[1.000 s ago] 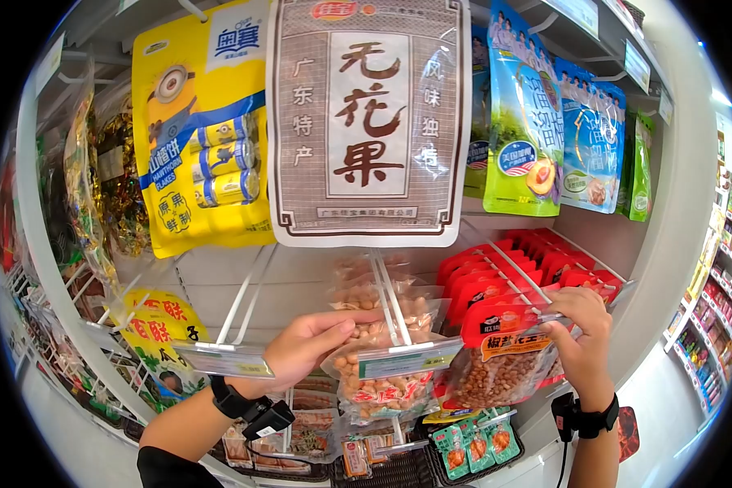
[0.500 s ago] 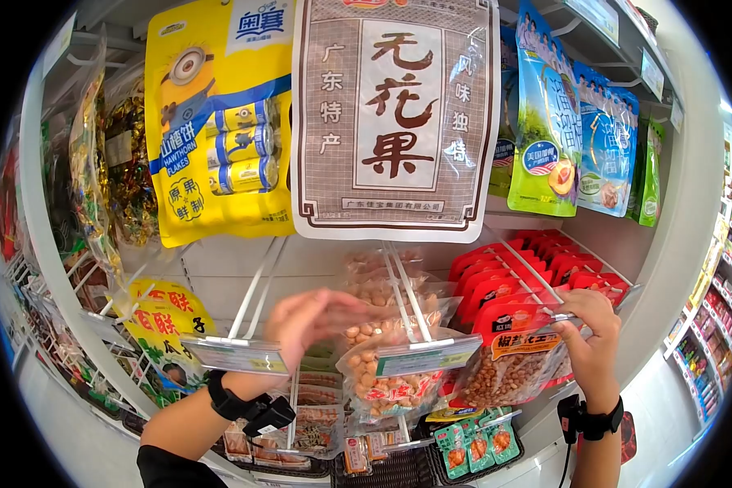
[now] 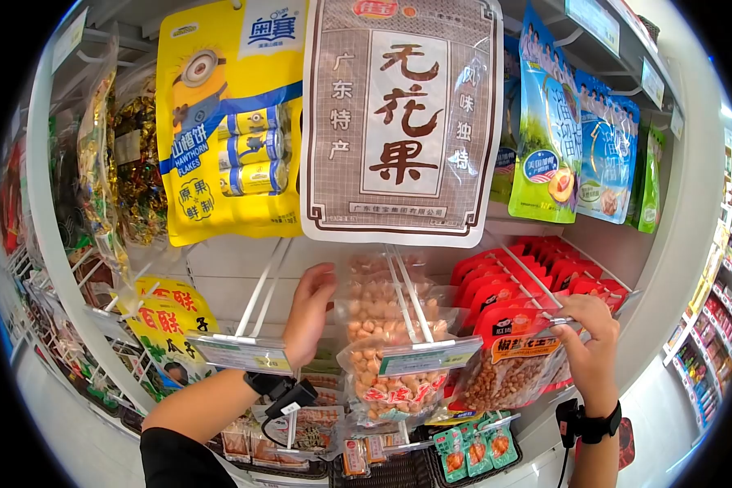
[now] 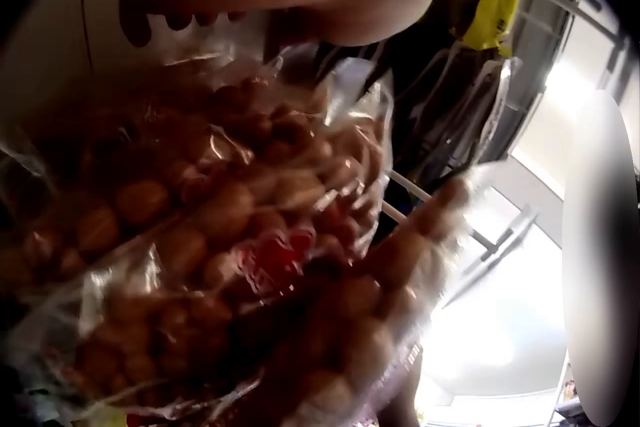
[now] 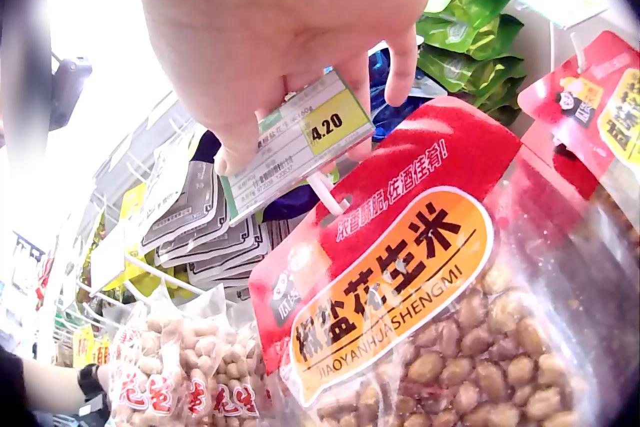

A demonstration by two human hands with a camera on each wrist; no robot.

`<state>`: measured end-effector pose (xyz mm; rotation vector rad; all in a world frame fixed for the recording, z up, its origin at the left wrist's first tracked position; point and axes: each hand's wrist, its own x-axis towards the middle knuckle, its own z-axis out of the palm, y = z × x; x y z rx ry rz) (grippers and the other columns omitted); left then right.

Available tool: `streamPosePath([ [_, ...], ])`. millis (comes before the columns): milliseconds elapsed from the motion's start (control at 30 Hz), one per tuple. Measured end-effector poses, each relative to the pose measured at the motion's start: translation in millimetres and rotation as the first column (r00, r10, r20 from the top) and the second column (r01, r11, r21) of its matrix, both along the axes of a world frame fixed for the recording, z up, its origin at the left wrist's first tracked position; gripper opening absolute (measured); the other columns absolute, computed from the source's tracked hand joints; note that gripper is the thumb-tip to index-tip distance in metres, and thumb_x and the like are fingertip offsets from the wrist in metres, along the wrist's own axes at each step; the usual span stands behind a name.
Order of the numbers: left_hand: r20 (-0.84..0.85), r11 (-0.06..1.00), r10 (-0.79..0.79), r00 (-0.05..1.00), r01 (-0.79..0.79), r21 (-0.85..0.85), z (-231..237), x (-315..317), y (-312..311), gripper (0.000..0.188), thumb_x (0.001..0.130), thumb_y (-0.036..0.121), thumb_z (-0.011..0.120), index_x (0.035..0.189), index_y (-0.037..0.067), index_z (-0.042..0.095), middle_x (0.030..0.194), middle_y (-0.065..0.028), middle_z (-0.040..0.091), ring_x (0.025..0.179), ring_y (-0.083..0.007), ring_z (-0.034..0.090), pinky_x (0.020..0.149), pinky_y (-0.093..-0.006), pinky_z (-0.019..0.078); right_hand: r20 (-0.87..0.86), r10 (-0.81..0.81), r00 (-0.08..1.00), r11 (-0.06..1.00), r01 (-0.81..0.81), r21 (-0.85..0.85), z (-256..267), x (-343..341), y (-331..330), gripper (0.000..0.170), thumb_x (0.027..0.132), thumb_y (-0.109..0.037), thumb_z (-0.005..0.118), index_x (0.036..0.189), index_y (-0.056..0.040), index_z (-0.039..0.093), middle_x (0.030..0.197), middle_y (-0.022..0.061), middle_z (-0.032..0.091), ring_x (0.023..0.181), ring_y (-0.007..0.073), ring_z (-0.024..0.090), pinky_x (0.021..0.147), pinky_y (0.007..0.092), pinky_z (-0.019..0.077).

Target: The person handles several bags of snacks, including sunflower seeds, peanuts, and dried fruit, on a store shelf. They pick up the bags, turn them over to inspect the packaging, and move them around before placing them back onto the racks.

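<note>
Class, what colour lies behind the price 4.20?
Yellow, on the price tag; clearest in the right wrist view.

We log our left hand (image 3: 310, 315) upright, fingers (image 3: 317, 281) pointing up; left forearm (image 3: 203, 401) slants up rightward. Our right hand (image 3: 591, 335) grips, fingers curled; right forearm (image 3: 597, 462) stands nearly vertical beneath it.

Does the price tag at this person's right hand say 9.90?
No, in the right wrist view the price tag at the right hand reads 4.20 on its yellow part.
</note>
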<state>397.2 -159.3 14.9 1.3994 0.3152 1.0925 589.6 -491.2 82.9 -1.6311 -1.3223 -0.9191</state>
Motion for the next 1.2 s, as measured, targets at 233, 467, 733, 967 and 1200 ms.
streamPosePath([
  [233,-0.088,0.978,-0.109,0.99,0.123,0.167,5,4,36,0.037,0.095,0.01,0.057,0.13,0.001,0.055,0.127,-0.0092,0.058,0.117,-0.017,0.053,0.102,-0.0323,0.0412,-0.003,0.012,1.0,1.0,-0.012,-0.006,0,1,0,0.022,0.07,-0.012,0.077,0.086,-0.0005,0.069,0.098,0.0133,0.073,0.096,0.0323,0.064,0.089,0.0424,0.0452],
  [467,-0.134,0.965,-0.054,0.989,0.087,0.249,1,11,47,0.031,0.092,0.011,0.066,0.12,0.0,0.063,0.116,-0.0067,0.065,0.105,-0.0139,0.059,0.094,-0.0291,0.0463,-0.005,0.016,1.0,1.0,-0.016,-0.009,0,1,0,0.022,0.069,-0.012,0.076,0.086,0.0001,0.069,0.099,0.0138,0.073,0.097,0.0325,0.065,0.09,0.0426,0.0451],
  [733,-0.198,0.941,-0.168,0.966,0.217,0.258,13,21,44,0.034,0.094,0.012,0.066,0.124,-0.003,0.064,0.115,-0.0091,0.069,0.101,-0.0123,0.064,0.089,-0.0271,0.0515,-0.017,0.012,1.0,1.0,-0.012,-0.004,0,-1,0,0.021,0.071,-0.013,0.076,0.087,-0.0002,0.069,0.1,0.0139,0.073,0.098,0.0326,0.065,0.091,0.0426,0.0449],
  [967,-0.231,0.851,-0.455,0.86,0.496,0.174,22,41,47,0.042,0.1,0.02,0.061,0.134,-0.004,0.057,0.13,-0.0117,0.062,0.115,-0.0152,0.06,0.098,-0.0301,0.0502,-0.023,0.015,1.0,1.0,-0.015,-0.004,-1,0,0,0.022,0.071,-0.013,0.076,0.088,-0.0002,0.069,0.1,0.0139,0.073,0.098,0.0324,0.065,0.091,0.0419,0.0451],
  [1200,-0.243,0.857,-0.462,0.853,0.5,0.123,28,39,41,0.038,0.104,0.022,0.054,0.131,-0.005,0.057,0.131,-0.0126,0.062,0.12,-0.0169,0.06,0.099,-0.0308,0.0518,-0.018,0.007,1.0,1.0,-0.007,-0.013,-2,3,-1,0.023,0.071,-0.013,0.077,0.089,-0.0004,0.07,0.1,0.0141,0.073,0.098,0.0323,0.065,0.091,0.042,0.0453],
])
